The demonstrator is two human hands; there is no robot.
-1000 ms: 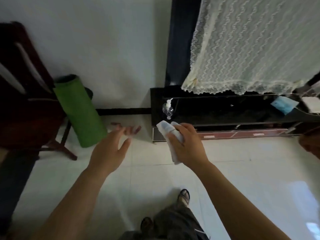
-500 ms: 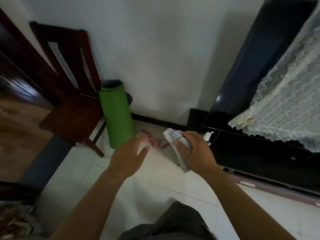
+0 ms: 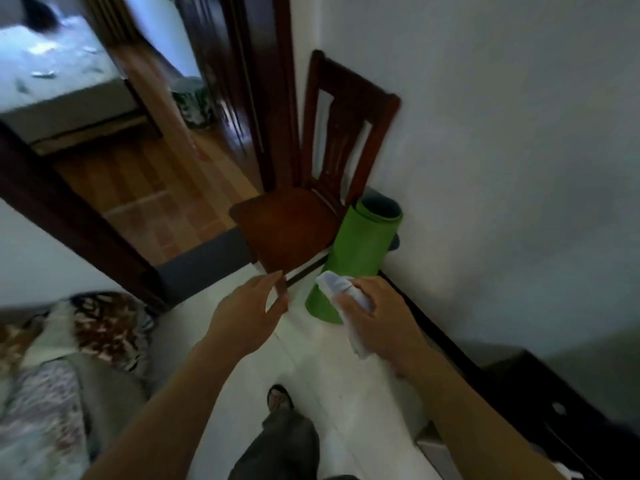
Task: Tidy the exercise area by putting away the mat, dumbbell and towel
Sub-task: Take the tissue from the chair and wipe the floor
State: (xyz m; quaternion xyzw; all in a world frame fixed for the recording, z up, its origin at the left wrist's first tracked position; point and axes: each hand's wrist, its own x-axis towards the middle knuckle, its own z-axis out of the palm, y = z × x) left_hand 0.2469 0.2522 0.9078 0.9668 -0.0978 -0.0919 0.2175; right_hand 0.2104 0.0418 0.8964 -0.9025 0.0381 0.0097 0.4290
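White towel bunched in right hand's closed grip, left hand open, empty; best draped flat over wooden chair beside upright rolled mat.

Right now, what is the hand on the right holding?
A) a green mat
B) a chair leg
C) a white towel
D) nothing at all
C: the right hand has its fingers wrapped around a scrunched white towel, while the rolled green mat stands untouched by the wall beside the wooden chair, and the left hand is open and empty.
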